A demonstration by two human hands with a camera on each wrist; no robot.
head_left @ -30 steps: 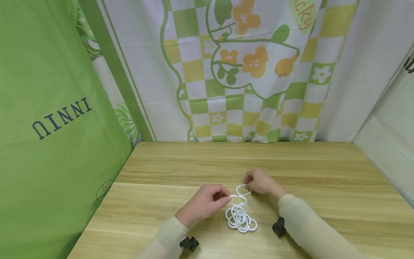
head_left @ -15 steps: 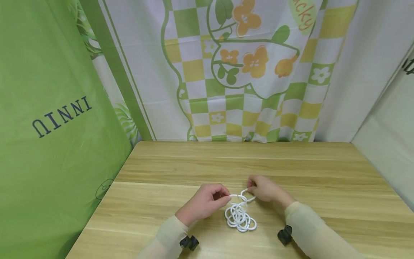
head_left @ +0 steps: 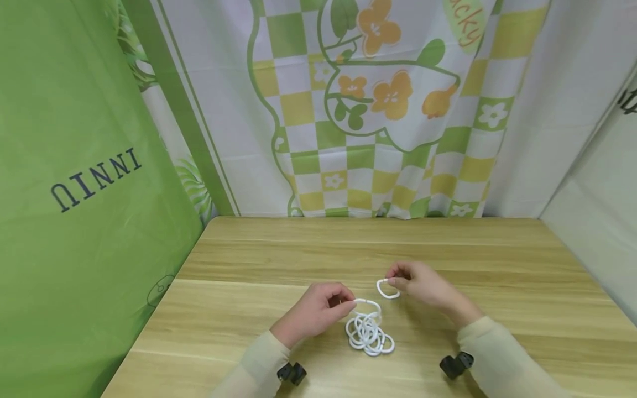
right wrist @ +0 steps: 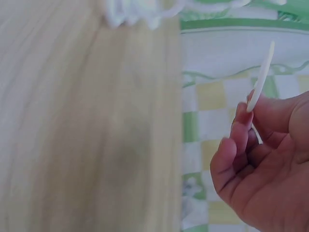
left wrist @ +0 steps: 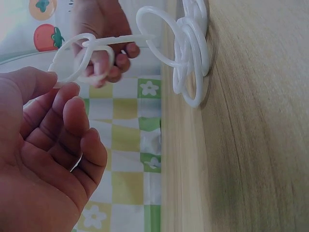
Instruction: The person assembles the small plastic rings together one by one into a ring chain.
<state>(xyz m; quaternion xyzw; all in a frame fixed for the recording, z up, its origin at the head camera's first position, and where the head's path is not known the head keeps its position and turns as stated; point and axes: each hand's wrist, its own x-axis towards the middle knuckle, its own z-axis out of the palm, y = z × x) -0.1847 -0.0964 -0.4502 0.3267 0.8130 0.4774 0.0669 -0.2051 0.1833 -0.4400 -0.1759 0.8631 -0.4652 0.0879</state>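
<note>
The work surface is a light wood-grain table [head_left: 448, 254], with planks running left to right. Behind it, at 12 o'clock, hangs a white curtain [head_left: 378, 110] printed with green and yellow checks and orange flowers. At 9 o'clock hangs a plain green curtain [head_left: 74, 221] bearing dark letters. A pale panel [head_left: 597, 221] closes off the 3 o'clock side.

Two hands are in view, both in cream sleeves, each with one black wrist mount.

The left hand [head_left: 313, 312] has its fingers curled, pinching the top ring of a chain of white plastic rings [head_left: 368, 331]. The rest of the chain lies bunched on the table at 6 o'clock, just beside that hand. The number of rings in the bunch cannot be counted; they overlap.

The right hand [head_left: 423, 284] pinches one separate white ring [head_left: 387, 288] between thumb and fingertips. This ring is held clear of the table, at 1 o'clock from the bunch, near the chain's top ring but apart from it.
</note>
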